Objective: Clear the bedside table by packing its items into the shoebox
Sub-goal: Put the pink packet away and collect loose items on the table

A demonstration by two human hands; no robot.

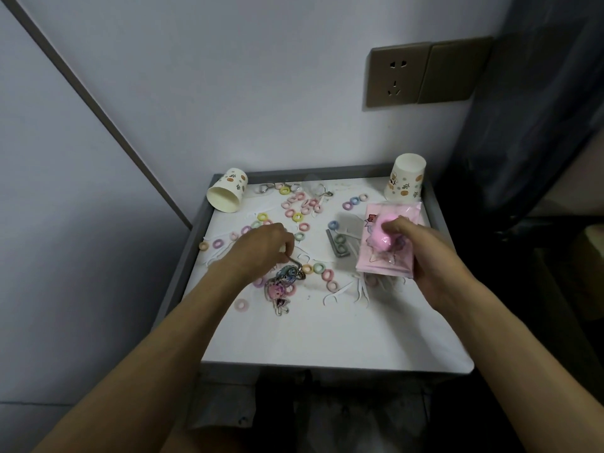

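hazards. left hand (261, 246): fingertips curled down, pinching a thin metal piece (292, 261) at the top of the keychain charms (280, 287); whether it belongs to the keychain cannot be told. a lift on so narrow a pinch may let the charms swing and sweep nearby hair rings (318, 267) over the rim of the bedside table (327, 338). floss picks (330, 297), white on white, are easily missed. right hand (428, 259): fingers wrapped under and thumb pressed on a pink packet (389, 253), held above the table's right side; the slick film may slip.

containers. left paper cup (227, 194): on its side at the far left corner, mouth toward the viewer, looks empty; may roll if bumped. right paper cup (405, 181): inverted at the far right corner; contents hidden. shoebox: not in view.
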